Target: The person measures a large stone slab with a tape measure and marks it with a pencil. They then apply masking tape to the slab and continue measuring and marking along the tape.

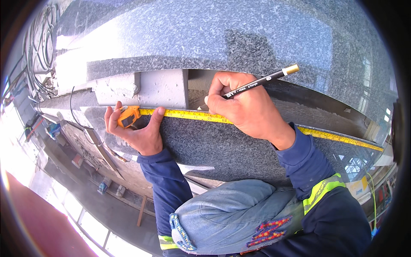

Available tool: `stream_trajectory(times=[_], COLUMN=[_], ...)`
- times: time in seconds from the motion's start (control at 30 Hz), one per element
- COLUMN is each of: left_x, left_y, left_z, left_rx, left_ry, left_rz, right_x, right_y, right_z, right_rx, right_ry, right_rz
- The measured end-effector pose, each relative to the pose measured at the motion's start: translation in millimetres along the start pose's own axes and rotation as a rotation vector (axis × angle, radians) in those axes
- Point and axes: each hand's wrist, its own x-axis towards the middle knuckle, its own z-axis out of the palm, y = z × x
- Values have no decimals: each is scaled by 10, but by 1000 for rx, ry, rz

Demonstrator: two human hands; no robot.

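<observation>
— Grey speckled stone fills the view: a big polished granite slab (239, 34) at the top and a narrower granite slab (222, 145) lying below it. What is on the narrow one?

— On its far edge lies a yellow tape measure blade (192, 115), stretched from left to right until the right end of the slab. The orange tape measure case (128, 116) is at the left end, inside the left hand (137, 130). This hand is curled around the case, and the thumb presses the blade down on the stone.

— And the right hand?

— The right hand (244, 107) is closed on a black pencil (261, 81) with a gold cap. The fingers pinch it near the tip, and the hand rests on the blade, near the middle of the slab. The tip itself is hidden behind the fingers, so I cannot tell if it touches the stone.

— What is around them?

— Both forearms wear dark blue sleeves (165, 184) with yellow reflective bands. Just below the slab there is a knee in blue jeans (231, 218) with a coloured stitched patch. Between the two slabs, a pale concrete block (162, 88) is visible. At the far left, black cables (40, 51) hang in loops.
</observation>
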Motion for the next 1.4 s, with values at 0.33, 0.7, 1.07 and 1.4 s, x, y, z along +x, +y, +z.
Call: stream_trajectory(times=[0.33, 0.7, 1.07, 1.4], left_x=[-5, 0, 2, 7], left_y=[-4, -22, 2, 10], left_z=[-1, -5, -7, -7], left_rx=[40, 68, 72, 66], left_ry=[-4, 3, 2, 11], left_rz=[6, 31, -8, 18], right_x=[1, 6, 2, 1], right_y=[3, -3, -18, -63], right_z=[4, -9, -6, -7], right_rx=[22, -25, 15, 15], right_ry=[-19, -32, -34, -41], right_rz=[13, 9, 20, 53])
